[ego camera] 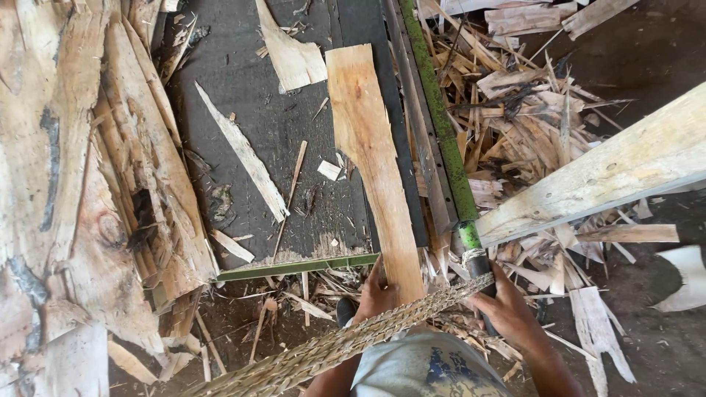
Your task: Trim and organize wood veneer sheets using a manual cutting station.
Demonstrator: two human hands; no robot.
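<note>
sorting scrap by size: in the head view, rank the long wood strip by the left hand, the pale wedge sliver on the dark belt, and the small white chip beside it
1. long wood strip
2. pale wedge sliver
3. small white chip, clearly smallest

All lie on the dark belt, so nearness hardly skews this.

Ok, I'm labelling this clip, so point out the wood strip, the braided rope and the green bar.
wood strip [371,158]: head view, mid-length on its pale face.
braided rope [331,351]: head view, on the plait below the left hand.
green bar [441,117]: head view, on its painted upper stretch.
</note>
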